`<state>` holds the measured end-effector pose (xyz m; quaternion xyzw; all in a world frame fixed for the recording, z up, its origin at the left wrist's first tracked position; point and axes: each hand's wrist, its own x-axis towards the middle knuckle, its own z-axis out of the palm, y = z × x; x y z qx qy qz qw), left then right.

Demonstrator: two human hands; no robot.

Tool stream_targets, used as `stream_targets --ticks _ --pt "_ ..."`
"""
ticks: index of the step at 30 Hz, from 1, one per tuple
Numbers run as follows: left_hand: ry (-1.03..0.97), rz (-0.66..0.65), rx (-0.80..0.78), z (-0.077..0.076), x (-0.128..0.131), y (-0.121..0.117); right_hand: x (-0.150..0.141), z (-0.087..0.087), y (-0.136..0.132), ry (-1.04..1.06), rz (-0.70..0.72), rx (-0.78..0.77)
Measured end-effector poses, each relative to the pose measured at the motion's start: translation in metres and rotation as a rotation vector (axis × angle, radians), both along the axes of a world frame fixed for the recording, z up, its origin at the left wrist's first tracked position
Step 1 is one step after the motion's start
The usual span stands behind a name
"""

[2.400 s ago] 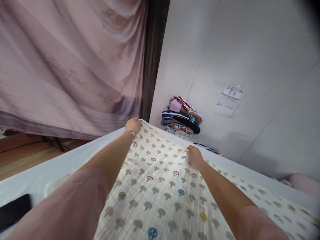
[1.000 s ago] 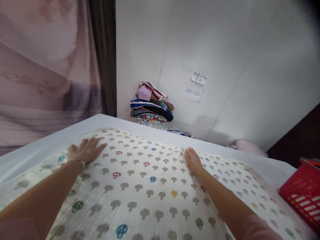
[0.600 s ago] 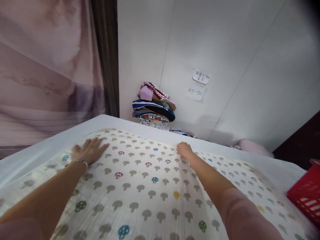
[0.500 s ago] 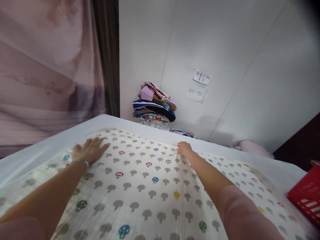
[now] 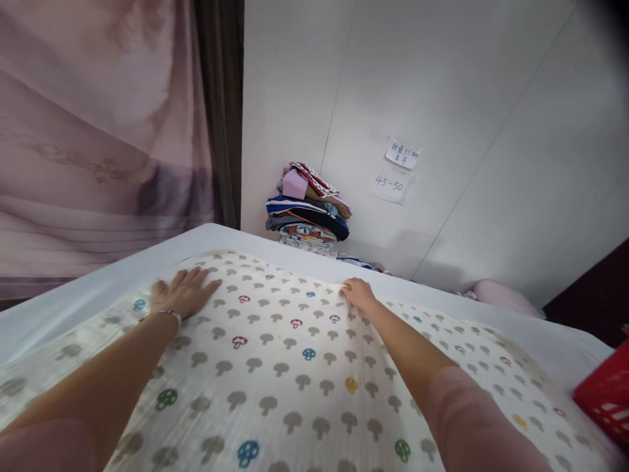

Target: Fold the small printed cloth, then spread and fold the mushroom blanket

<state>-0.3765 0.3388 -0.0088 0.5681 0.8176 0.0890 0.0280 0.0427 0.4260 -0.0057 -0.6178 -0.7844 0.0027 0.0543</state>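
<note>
A white cloth with a print of grey and coloured mushrooms [image 5: 275, 387] lies spread over the white-covered surface. My left hand [image 5: 183, 292] rests flat on its far left part, fingers spread, a thin bracelet at the wrist. At the middle of the cloth's far edge, my right hand [image 5: 358, 294] has its fingers curled down on the fabric, seemingly pinching the edge. The fingertips are partly hidden. A faint crease runs from there towards me.
White sheeting [image 5: 216, 237] borders the cloth. Folded clothes [image 5: 307, 210] are stacked against the wall behind. A red plastic basket [image 5: 607, 390] stands at the right, a pink rounded bundle [image 5: 508, 298] at the far right. A pink curtain [image 5: 98, 144] hangs on the left.
My right hand has shifted slightly left along the far edge of the cloth. My left hand stays flat in about the same spot. The camera view has turned a little left.
</note>
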Motion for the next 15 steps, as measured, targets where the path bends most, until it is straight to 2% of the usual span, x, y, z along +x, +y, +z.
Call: stream_targets --ticks 3,7,11,15 --pt "-0.008 0.005 -0.012 0.000 -0.001 0.000 -0.018 0.001 0.003 0.012 0.027 -0.013" --pt "-0.008 -0.007 -0.003 0.001 0.001 -0.002 -0.036 -0.004 0.008 0.028 -0.022 -0.006" --pt "-0.012 0.027 -0.001 0.001 0.002 0.000 -0.043 -0.010 0.007 0.040 -0.084 0.014" --pt "-0.029 0.083 0.001 0.000 0.002 0.003 -0.043 -0.012 0.002 0.046 -0.081 0.022"
